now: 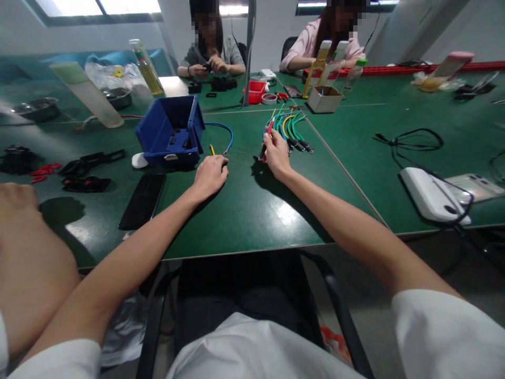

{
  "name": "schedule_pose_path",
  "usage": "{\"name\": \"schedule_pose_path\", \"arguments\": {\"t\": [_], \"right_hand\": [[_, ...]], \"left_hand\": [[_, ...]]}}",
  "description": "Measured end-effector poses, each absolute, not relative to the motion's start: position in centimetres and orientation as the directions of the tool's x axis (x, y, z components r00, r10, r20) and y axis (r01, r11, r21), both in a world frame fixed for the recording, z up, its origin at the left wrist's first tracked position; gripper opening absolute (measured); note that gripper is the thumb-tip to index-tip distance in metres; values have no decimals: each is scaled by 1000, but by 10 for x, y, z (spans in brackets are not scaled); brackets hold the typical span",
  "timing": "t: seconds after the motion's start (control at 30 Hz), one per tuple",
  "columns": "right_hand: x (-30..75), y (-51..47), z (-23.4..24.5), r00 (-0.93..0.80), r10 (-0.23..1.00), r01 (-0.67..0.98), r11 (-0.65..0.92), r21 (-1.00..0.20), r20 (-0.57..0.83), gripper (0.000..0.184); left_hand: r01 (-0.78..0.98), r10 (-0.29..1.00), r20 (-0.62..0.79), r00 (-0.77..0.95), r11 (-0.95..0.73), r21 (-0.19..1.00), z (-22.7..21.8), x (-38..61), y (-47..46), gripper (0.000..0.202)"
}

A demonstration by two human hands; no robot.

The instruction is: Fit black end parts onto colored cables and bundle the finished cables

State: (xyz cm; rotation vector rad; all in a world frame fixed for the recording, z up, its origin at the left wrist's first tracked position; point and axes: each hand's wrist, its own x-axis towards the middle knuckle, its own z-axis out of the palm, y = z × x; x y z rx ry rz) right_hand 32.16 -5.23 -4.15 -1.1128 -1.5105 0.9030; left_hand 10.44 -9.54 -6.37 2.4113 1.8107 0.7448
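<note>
My left hand [210,176] rests on the green table [244,210] with its fingers curled around the end of a blue wire [225,131] that loops toward the blue plastic bin [169,131]. A short yellow tip [212,149] shows just beyond its fingers. My right hand [276,153] is closed in a pinch on a red-tipped wire end at the near edge of a bundle of green, blue and yellow wires [288,126] with black plugs.
A black flat panel [142,200], black brackets [90,160] and red clips [43,169] lie left. A white power strip [432,196] and black cable [410,139] lie right. A cardboard box [324,98], red tray [256,90] and bottles stand farther back, where two people sit working. Someone's arm [27,252] is near left.
</note>
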Motion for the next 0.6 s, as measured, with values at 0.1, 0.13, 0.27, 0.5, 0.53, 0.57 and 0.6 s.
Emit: {"name": "schedule_pose_path", "arguments": {"t": [0.1,0.13,0.27,0.5,0.53,0.57,0.6], "right_hand": [[328,-46,-40,59,923,395,328,-858,380,57],[330,-43,-40,76,913,461,324,-826,401,55],[343,-34,-38,91,883,657,295,-694,461,48],[360,-30,-39,133,859,841,166,-515,494,36],[361,-30,-39,140,857,853,150,-500,496,36],[363,-30,-39,145,856,862,136,-488,496,36],[364,-30,-39,149,857,871,122,-475,493,35]], "left_hand": [[886,902,369,224,-346,309,-65,101,-93,35],[882,900,376,223,-350,316,-65,100,-92,37],[870,893,407,193,-347,350,-63,99,-89,38],[901,905,381,192,-316,296,-66,99,-91,28],[904,906,376,195,-314,289,-66,98,-91,27],[904,906,375,194,-313,290,-66,98,-91,26],[902,906,377,191,-314,297,-66,98,-91,26]]}}
